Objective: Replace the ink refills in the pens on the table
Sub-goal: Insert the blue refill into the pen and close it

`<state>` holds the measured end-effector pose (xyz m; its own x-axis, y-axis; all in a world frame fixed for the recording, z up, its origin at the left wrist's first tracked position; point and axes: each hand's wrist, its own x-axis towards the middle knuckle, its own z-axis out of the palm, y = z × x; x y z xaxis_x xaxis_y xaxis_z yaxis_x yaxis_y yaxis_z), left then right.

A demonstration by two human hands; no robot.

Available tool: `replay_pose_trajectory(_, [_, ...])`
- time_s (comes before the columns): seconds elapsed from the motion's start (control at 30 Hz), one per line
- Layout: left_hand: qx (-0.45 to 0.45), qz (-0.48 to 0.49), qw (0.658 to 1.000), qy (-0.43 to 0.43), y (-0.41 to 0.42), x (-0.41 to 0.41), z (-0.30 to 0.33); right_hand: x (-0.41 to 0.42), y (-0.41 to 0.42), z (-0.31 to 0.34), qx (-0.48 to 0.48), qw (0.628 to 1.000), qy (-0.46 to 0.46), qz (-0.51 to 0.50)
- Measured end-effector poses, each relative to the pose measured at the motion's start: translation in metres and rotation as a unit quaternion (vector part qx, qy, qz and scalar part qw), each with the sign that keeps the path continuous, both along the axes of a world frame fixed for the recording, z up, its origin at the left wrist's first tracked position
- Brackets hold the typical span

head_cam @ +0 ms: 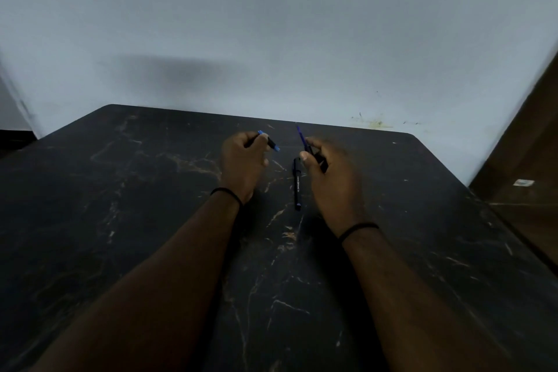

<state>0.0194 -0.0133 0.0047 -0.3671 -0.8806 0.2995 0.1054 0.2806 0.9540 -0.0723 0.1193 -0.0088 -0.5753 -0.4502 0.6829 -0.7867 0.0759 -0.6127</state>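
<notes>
My left hand point(241, 160) grips a short black pen part with blue ends point(271, 143), which sticks out to the right of my fingers. My right hand point(329, 172) holds a thin blue refill point(300, 134) that points up and away, together with a black pen piece point(321, 161) partly hidden in my fingers. Between my hands a whole black pen point(297, 184) lies on the dark marbled table point(151, 190), pointing toward me. My right thumb is close to its far end.
The table's far edge meets a pale wall point(271, 39). A brown wooden panel point(528, 145) stands at the right, past the table's corner. Black bands circle both wrists.
</notes>
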Motion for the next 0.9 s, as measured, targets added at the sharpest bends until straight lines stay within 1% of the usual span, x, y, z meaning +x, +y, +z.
replay_pose_trajectory(0.07, [0.068, -0.029, 0.996, 0.042, 0.0008, 0.0013, 0.0005, -0.0022, -0.0026, -0.0021, 0.004, 1.0, -0.026, 0.016])
replay_pose_trajectory(0.13, [0.113, -0.051, 0.989, 0.076, 0.0013, 0.003, 0.0013, -0.0031, -0.0043, -0.0031, 0.012, 1.0, -0.017, 0.013])
replay_pose_trajectory(0.27, [0.152, -0.066, 0.981, 0.105, 0.0008, 0.0039, 0.0027, -0.0022, -0.0055, -0.0038, 0.048, 0.999, 0.019, -0.002])
replay_pose_trajectory(0.37, [0.163, -0.063, 0.979, 0.102, 0.0005, 0.0036, 0.002, -0.0034, -0.0044, -0.0063, 0.068, 0.997, 0.019, -0.013])
replay_pose_trajectory(0.53, [0.163, -0.067, 0.979, 0.101, -0.0009, 0.004, 0.0002, -0.0041, -0.0021, -0.0051, 0.073, 0.997, 0.016, -0.015])
replay_pose_trajectory(0.7, [0.162, -0.076, 0.979, 0.095, -0.0003, 0.0035, 0.0, -0.0058, -0.0037, -0.006, 0.095, 0.995, -0.014, -0.013])
replay_pose_trajectory(0.9, [0.167, -0.071, 0.978, 0.099, 0.0001, 0.0041, 0.001, -0.0048, -0.0011, -0.0038, 0.088, 0.996, 0.003, -0.008])
